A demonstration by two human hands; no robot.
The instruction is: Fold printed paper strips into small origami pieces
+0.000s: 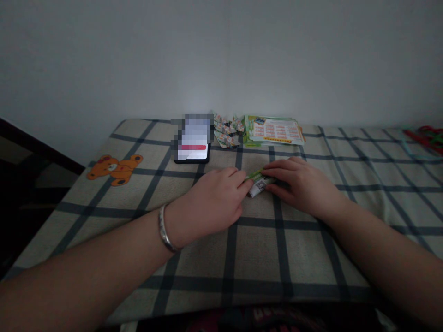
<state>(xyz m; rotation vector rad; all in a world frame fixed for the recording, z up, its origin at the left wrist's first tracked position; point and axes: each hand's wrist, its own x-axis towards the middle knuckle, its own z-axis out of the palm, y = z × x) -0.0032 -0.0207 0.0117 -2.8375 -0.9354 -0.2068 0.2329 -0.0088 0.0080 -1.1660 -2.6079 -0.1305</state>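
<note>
Between my hands, low over the checked tablecloth, is a small folded piece of printed paper [258, 185], green on top with a white part that bears a dark square code. My left hand [219, 198], with a silver bangle on the wrist, pinches its left end between thumb and fingers. From the other side my right hand [299, 182] grips the right end, thumb below and fingers above. My fingers cover both ends of the paper, so its full shape is hidden.
Behind my hands lie a phone [193, 145] with a lit screen, several folded paper pieces [228, 133] and a stack of printed sheets [275, 130] by the wall. A bear cutout [116, 169] is at the left, and a red and green item [429, 137] at the far right.
</note>
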